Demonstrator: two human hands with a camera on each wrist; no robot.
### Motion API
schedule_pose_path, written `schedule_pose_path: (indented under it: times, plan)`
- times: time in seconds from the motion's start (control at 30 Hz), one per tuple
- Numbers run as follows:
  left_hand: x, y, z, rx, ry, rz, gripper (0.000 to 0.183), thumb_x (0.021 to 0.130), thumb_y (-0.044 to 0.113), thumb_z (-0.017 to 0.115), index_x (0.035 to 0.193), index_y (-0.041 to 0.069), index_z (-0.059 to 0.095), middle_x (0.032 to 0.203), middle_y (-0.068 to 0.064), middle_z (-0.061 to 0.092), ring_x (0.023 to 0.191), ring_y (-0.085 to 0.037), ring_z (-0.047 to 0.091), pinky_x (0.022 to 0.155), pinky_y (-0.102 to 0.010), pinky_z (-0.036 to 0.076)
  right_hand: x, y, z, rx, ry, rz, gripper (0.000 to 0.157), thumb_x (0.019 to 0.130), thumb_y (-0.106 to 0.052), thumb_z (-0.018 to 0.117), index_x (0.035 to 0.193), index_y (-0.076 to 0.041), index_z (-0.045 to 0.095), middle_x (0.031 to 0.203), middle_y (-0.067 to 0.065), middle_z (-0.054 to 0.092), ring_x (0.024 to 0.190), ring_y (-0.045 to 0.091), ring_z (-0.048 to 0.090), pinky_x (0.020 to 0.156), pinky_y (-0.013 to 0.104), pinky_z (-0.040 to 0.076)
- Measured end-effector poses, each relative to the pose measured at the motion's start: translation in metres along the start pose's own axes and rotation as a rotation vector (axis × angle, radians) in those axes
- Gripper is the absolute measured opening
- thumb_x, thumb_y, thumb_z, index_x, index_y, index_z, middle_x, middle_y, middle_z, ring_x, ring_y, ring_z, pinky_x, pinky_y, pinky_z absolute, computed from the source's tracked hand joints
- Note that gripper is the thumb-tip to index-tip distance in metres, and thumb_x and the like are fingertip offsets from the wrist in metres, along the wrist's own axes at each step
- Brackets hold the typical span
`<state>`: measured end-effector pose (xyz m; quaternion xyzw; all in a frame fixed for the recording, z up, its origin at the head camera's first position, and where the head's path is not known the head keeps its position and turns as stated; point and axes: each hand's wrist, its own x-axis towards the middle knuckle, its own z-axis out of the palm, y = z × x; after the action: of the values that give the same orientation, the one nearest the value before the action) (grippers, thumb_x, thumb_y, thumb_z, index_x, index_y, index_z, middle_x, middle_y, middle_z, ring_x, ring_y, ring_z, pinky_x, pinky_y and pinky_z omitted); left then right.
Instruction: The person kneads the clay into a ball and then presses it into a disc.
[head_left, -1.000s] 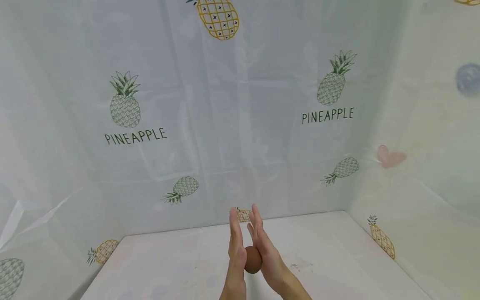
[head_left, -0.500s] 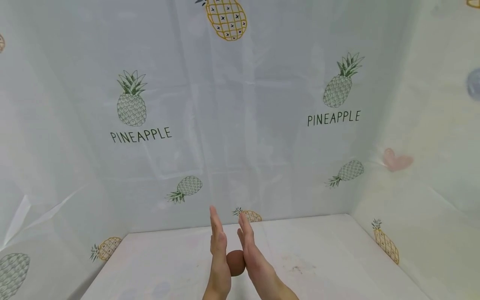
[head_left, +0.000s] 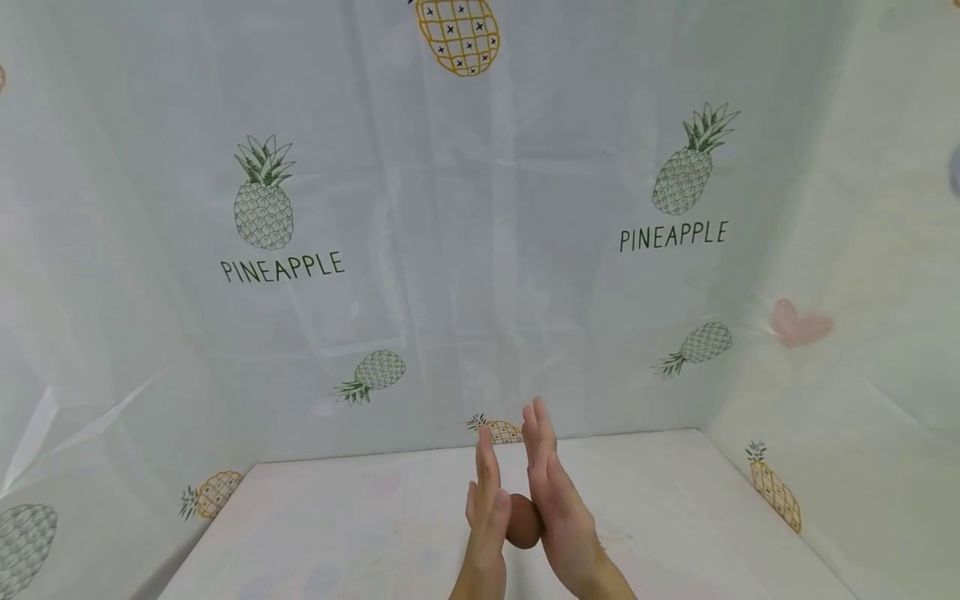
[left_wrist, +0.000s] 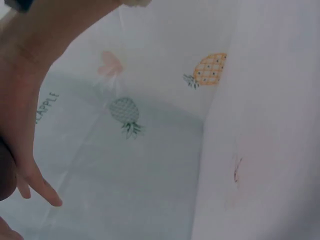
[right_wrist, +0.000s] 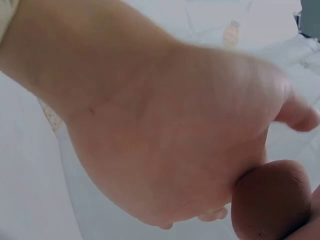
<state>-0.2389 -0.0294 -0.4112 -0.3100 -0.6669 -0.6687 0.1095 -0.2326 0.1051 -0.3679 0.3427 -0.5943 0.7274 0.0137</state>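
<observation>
A smooth brown clay-like ball [head_left: 524,522] is caught between the two palms, over the white table in the head view. My left hand [head_left: 487,508] touches it from the left, fingers straight and pointing away. From the right, my right hand [head_left: 561,510] lies against the ball with its fingers extended; its fingertips reach farther forward than the left ones. Up close in the right wrist view, the brown lump [right_wrist: 272,202] looks a little flattened where the palms meet it. Only a dark edge of the ball [left_wrist: 6,172] shows in the left wrist view.
A white-covered table [head_left: 360,533] spreads beneath the hands, with faint reddish smudges [left_wrist: 237,170] on its surface. Pale sheeting [head_left: 465,250] printed with pineapples stands behind it, and more sheeting [head_left: 862,350] closes off the right side.
Both hands and the ball shifted left, then back to the right. Since half a second ago the right hand has slid forward past the left. The ball stays between the palms throughout.
</observation>
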Motion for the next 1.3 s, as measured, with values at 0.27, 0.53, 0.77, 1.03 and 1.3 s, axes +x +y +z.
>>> schedule_pose_path:
  times: [0.27, 0.53, 0.77, 1.03, 1.3]
  plan:
    - [-0.007, 0.011, 0.008, -0.112, -0.075, 0.075, 0.062, 0.113, 0.022, 0.014, 0.171, 0.031, -0.007, 0.178, 0.011, -0.014, 0.16, -0.002, -0.018, 0.113, -0.056, -0.03, 0.006, 0.017, -0.008, 0.049, 0.074, 0.079, 0.053, 0.115, -0.048, 0.007, 0.165, -0.056, -0.008, 0.175, -0.016, -0.02, 0.16, 0.016, -0.027, 0.119, 0.072, -0.021]
    - [-0.007, 0.023, -0.015, -0.069, 0.073, -0.089, 0.056, 0.115, 0.038, 0.013, 0.168, 0.048, -0.003, 0.175, 0.024, -0.012, 0.159, -0.024, -0.027, 0.111, -0.08, -0.023, 0.008, 0.038, 0.009, 0.042, -0.015, 0.173, 0.053, 0.115, -0.05, 0.006, 0.165, -0.053, -0.012, 0.175, -0.009, -0.023, 0.16, 0.025, -0.027, 0.119, 0.072, -0.021]
    - [0.008, 0.007, -0.04, -0.036, 0.21, -0.059, 0.056, 0.115, 0.041, 0.014, 0.168, 0.048, -0.002, 0.176, 0.022, -0.012, 0.161, -0.015, -0.02, 0.117, -0.077, -0.017, 0.004, 0.032, 0.034, 0.025, -0.083, 0.185, 0.052, 0.115, -0.048, 0.005, 0.165, -0.054, -0.011, 0.175, -0.008, -0.025, 0.16, 0.03, -0.026, 0.114, 0.076, -0.025]
    - [0.01, -0.004, -0.038, -0.005, 0.211, -0.09, 0.057, 0.114, 0.045, 0.016, 0.167, 0.051, -0.003, 0.175, 0.02, -0.013, 0.16, -0.017, -0.023, 0.118, -0.071, -0.023, -0.001, 0.016, 0.037, 0.023, -0.075, 0.094, 0.055, 0.115, -0.041, 0.005, 0.166, -0.049, -0.013, 0.175, -0.015, -0.021, 0.159, 0.013, -0.026, 0.113, 0.074, -0.028]
    - [0.003, 0.003, -0.019, -0.017, 0.118, -0.055, 0.057, 0.114, 0.04, 0.011, 0.168, 0.044, -0.006, 0.176, 0.013, -0.014, 0.161, -0.016, -0.02, 0.118, -0.066, -0.027, 0.006, 0.01, 0.022, -0.017, -0.023, -0.014, 0.056, 0.115, -0.037, 0.006, 0.167, -0.048, -0.013, 0.175, -0.016, -0.018, 0.16, 0.012, -0.023, 0.116, 0.072, -0.024]
